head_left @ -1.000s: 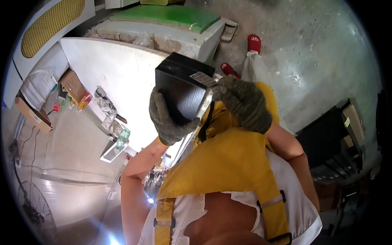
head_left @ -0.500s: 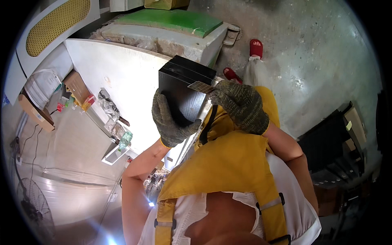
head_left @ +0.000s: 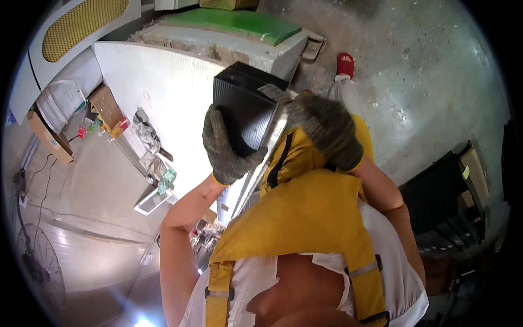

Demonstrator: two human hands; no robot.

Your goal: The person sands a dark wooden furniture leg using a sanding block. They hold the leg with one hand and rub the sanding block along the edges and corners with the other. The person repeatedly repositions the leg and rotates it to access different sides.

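On the white table's edge lies a block of black wood-grained boards (head_left: pixel 239 101), with a seam along its far side. My left hand (head_left: pixel 229 150), in a dark knitted glove, grips its near left part, fingers along the side and thumb on the near end. My right hand (head_left: pixel 328 128), gloved alike and smeared by motion, is at the block's right end. Its fingertips meet a thin, grey rectangular plate (head_left: pixel 274 92) with faint lines across it, held against the block's upper right corner. What the plate is exactly cannot be made out.
The white tabletop (head_left: pixel 169 98) stretches left. Beyond it stands a white cabinet with a green top (head_left: pixel 234 26). Crumpled wrappings (head_left: pixel 146 133) and a cardboard box (head_left: pixel 50 136) lie to the left, near a fan (head_left: pixel 38 261). Black panels (head_left: pixel 436 191) stand at right; a red slipper (head_left: pixel 345 64) shows on a foot.
The plate has tilted and now looks paler, its face turned more to me. My right hand has shifted slightly and blurred. My left hand keeps its grip; the whole view has moved a little.
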